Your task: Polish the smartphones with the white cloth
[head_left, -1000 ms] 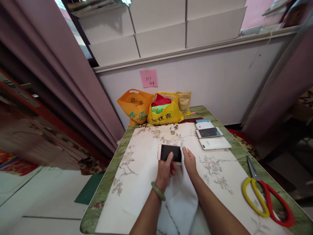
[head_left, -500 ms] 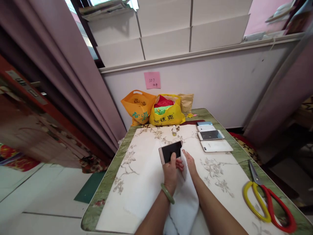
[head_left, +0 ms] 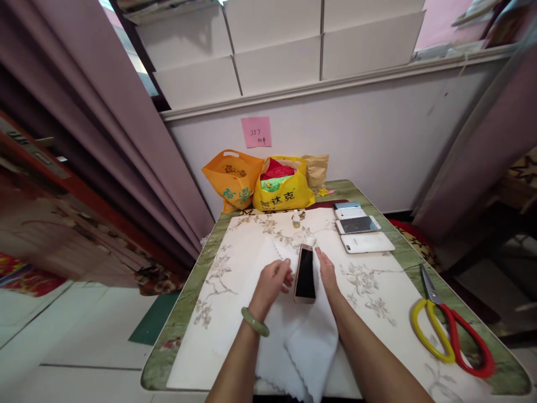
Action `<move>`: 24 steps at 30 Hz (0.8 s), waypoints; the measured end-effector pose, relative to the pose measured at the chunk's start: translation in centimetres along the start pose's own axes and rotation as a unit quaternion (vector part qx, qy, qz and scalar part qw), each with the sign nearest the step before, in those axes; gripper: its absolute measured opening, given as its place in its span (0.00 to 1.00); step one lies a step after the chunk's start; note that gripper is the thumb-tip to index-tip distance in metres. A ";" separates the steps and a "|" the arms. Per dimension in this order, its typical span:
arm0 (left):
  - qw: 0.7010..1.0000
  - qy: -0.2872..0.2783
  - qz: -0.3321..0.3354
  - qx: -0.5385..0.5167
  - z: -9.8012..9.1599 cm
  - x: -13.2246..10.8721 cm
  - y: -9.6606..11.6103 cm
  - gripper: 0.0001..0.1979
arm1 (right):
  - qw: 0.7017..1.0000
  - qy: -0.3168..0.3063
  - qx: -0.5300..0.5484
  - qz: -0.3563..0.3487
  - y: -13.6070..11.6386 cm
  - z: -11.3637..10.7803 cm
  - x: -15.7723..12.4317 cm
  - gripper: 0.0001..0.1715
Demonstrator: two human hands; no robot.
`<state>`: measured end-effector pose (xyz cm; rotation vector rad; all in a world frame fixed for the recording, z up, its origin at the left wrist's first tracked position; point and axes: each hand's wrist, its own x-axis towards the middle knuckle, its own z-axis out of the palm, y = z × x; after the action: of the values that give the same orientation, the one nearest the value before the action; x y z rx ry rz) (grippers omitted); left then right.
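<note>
A smartphone [head_left: 305, 274] with a dark screen and gold-coloured frame stands lengthwise above the table, its screen towards me. My right hand [head_left: 328, 271] grips its right edge through a white cloth [head_left: 312, 341]. The cloth lies behind the phone and hangs down towards the near table edge; it hides part of my right fingers. To the left of the phone is my left hand [head_left: 272, 282], its fingers loosely bent and apart from the phone, with nothing seen in them. A green bangle [head_left: 254, 322] circles the left wrist.
Several phones [head_left: 367, 243] lie in a row at the right. Large scissors [head_left: 434, 296] with yellow and red handles lie at the right edge. A small bottle [head_left: 296, 219], an orange bag [head_left: 230, 179], a yellow bag [head_left: 281, 193] and a brown pouch [head_left: 316, 169] stand farther back.
The phone has turned from a sideways slant to nearly lengthwise. My left hand has let go of it and moved left; my right hand still holds it through the cloth.
</note>
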<state>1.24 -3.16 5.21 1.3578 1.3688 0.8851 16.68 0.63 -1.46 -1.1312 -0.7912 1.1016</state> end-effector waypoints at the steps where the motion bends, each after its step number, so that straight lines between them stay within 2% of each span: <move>1: 1.000 -0.028 -0.007 0.010 0.7 0.0 -0.1 0.21 | 1.000 0.000 0.003 0.005 -0.2 0.1 -0.2 0.28; 3: 0.998 -0.028 0.031 0.039 2.2 0.2 -0.5 0.20 | 1.000 -0.004 0.009 0.013 -0.3 0.2 -0.4 0.27; 6: 0.994 0.051 0.086 0.046 3.9 0.5 -0.8 0.18 | 0.999 -0.018 0.016 0.021 0.2 0.2 -0.3 0.28; 9: 0.989 0.121 0.084 0.030 4.7 1.0 -0.8 0.18 | 0.999 -0.036 0.005 0.020 1.0 0.2 0.0 0.29; 14: 0.975 0.202 0.093 0.012 4.9 2.2 -0.5 0.20 | 0.998 -0.054 -0.031 0.020 1.6 0.4 0.1 0.29; 17: 0.964 0.250 0.090 -0.015 4.8 3.6 -0.5 0.20 | 0.995 -0.087 -0.046 -0.005 1.4 0.7 -0.2 0.27; 24: 0.928 0.349 0.067 -0.117 3.6 6.7 -0.9 0.18 | 0.983 -0.150 -0.097 -0.043 0.6 1.2 -1.4 0.24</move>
<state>5.16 2.84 2.50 0.9880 1.6288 1.6764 14.96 -0.36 -1.68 -1.0926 -1.1948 1.1558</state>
